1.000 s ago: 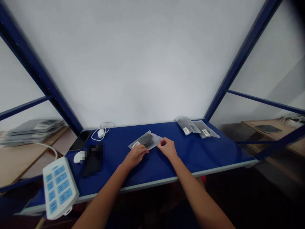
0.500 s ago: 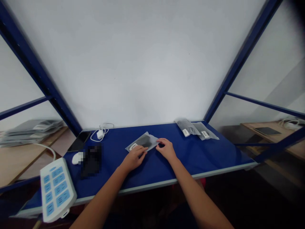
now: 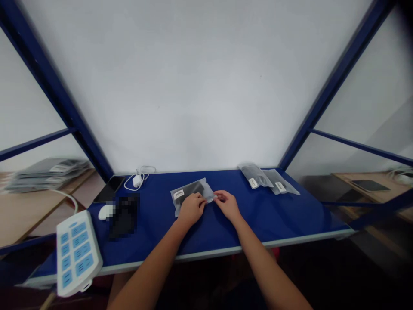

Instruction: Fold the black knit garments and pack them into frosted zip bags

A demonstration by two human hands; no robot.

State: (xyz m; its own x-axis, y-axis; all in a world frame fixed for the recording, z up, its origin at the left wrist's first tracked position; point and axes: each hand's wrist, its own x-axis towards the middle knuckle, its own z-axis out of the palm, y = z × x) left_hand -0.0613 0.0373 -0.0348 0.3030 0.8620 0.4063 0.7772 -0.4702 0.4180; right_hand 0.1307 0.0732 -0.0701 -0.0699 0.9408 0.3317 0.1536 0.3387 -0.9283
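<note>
A frosted plastic bag (image 3: pixel 178 206) with a dark flat item inside and a white label lies on the blue table between my hands. My left hand (image 3: pixel 192 207) rests over its near side, fingers bent and pinching the edge close to the bag's right end. At that right end, the fingertips of my right hand (image 3: pixel 227 203) close on the corner of the plastic. The near part of the bag is hidden under my left hand.
Two more labelled bags (image 3: pixel 254 175) lie at the back right. To the left are a white charger with cable (image 3: pixel 137 180), a dark tablet (image 3: pixel 109 189), a white mouse (image 3: pixel 103 212) and a power strip (image 3: pixel 78 252). Stacked bags (image 3: pixel 48 174) sit on a wooden shelf.
The bag has turned so its right end points more toward me. My left hand has slid right along it, and my right hand has shifted slightly, still at the bag's end.
</note>
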